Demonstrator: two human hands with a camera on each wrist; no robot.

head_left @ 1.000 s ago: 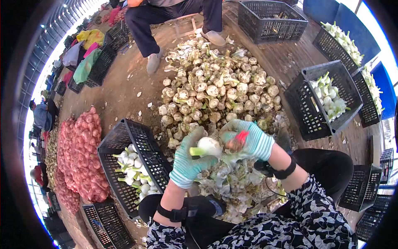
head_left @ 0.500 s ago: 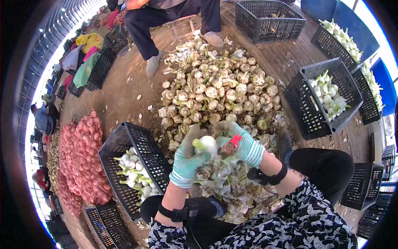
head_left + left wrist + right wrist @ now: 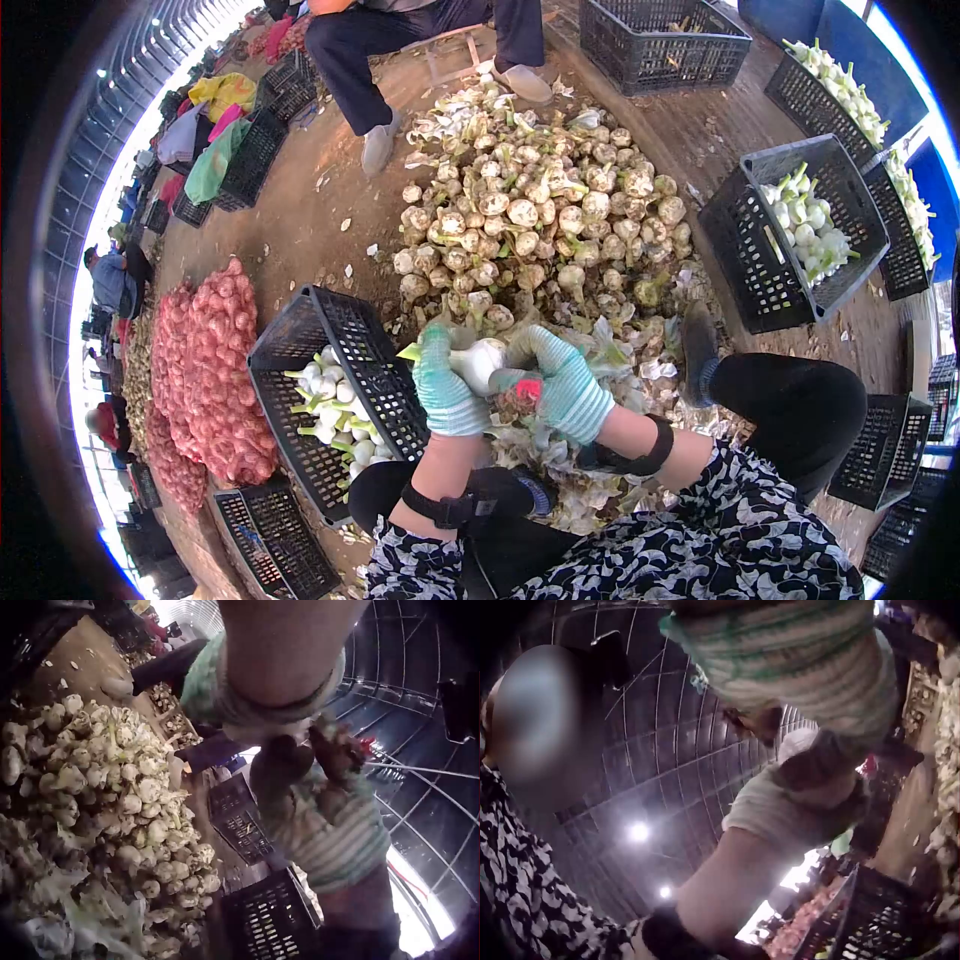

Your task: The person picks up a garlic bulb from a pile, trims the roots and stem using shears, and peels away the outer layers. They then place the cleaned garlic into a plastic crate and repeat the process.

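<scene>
In the head view my gloved left hand grips a white garlic bulb with its green stem pointing left. From the right, my gloved right hand meets the bulb, fingers curled at its side. A small brown thing with a red strip sits in the right hand; its kind I cannot tell. Loose peeled skins lie below both hands. Beyond them is a big heap of unpeeled garlic. The right wrist view shows the bulb between the two gloves, partly covered.
A black crate holding peeled garlic stands close at my left. Another crate with cleaned bulbs stands to the right. Pink net sacks lie farther left. Across the heap sits another person, near a black crate.
Both hands have shifted slightly left with the bulb, and its stem now points out past the left hand. The right hand has closed in from apart to touching the bulb.
</scene>
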